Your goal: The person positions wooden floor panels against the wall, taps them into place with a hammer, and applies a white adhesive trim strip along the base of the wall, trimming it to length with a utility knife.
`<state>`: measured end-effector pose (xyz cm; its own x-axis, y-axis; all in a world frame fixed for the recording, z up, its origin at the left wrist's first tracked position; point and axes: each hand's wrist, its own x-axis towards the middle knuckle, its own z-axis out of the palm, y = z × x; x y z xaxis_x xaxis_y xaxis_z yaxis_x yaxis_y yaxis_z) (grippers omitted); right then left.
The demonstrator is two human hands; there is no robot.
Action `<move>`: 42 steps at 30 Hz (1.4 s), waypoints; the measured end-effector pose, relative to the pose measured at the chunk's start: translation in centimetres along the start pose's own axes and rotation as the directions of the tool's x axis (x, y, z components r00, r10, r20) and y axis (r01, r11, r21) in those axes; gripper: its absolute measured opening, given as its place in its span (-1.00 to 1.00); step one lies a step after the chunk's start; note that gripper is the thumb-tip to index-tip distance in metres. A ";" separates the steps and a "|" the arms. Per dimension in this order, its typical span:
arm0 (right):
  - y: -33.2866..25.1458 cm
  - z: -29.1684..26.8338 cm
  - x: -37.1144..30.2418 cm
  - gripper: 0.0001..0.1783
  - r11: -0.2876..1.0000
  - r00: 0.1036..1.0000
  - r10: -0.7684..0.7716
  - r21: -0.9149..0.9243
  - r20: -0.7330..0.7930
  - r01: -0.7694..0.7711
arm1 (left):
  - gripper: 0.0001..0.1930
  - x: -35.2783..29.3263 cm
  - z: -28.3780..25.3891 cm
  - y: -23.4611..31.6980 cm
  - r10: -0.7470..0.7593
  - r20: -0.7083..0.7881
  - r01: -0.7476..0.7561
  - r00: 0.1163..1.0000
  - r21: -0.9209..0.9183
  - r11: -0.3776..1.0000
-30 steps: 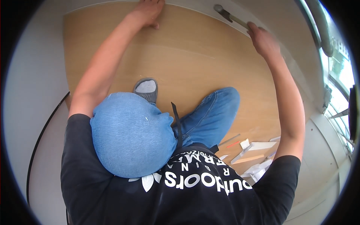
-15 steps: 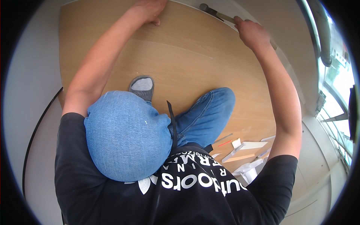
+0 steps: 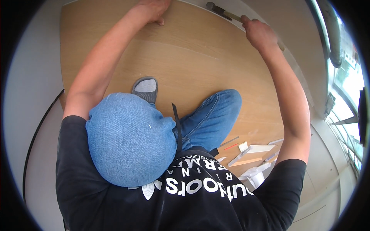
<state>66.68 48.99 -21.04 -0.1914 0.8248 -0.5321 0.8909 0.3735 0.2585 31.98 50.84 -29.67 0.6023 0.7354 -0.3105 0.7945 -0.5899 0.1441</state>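
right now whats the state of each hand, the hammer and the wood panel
left hand: pressed flat on the panel's far edge
right hand: closed around the hammer handle
hammer: held, head at the panel's far edge
wood panel: lying flat on the floor, knelt on

Light oak laminate floor [image 3: 200, 65] covers the middle of the room, meeting pale grey subfloor [image 3: 34, 77] on the left. A black cable [image 3: 38, 127] curves across the grey. Bright daylight enters through the window [image 3: 347, 96] on the right, beside a grey pipe [image 3: 333, 34].
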 end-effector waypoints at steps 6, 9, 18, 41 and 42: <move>0.8 0.4 -0.1 -0.65 1.000 1.000 -0.022 -0.015 0.015 0.023 | 0.03 0.7 -0.2 -0.3 -0.002 0.089 0.005 0.996 -0.032 0.999; 1.0 0.7 -0.1 -0.65 0.997 0.997 0.062 0.038 0.046 -0.064 | 0.03 0.7 -0.2 -0.2 -0.006 0.077 0.006 0.997 -0.002 1.000; 1.2 0.8 -0.4 -0.66 1.000 0.999 0.027 0.004 0.042 -0.027 | 0.09 0.6 0.2 -0.1 -0.013 0.110 0.013 0.994 -0.001 1.000; 2.1 1.5 -1.0 -0.64 0.999 0.998 0.009 0.033 0.058 -0.010 | 0.16 1.3 1.4 -0.9 -0.012 0.149 0.024 0.989 -0.075 0.997; 1.9 1.8 -1.0 -0.64 0.999 0.999 -0.002 0.038 0.047 0.000 | 0.16 1.1 1.4 -1.4 -0.026 0.151 0.036 0.988 -0.065 0.997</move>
<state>69.28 48.08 -21.51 -0.1736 0.8033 -0.5698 0.9059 0.3572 0.2276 31.42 52.00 -31.51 0.5629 0.6914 -0.4528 0.8191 -0.5399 0.1939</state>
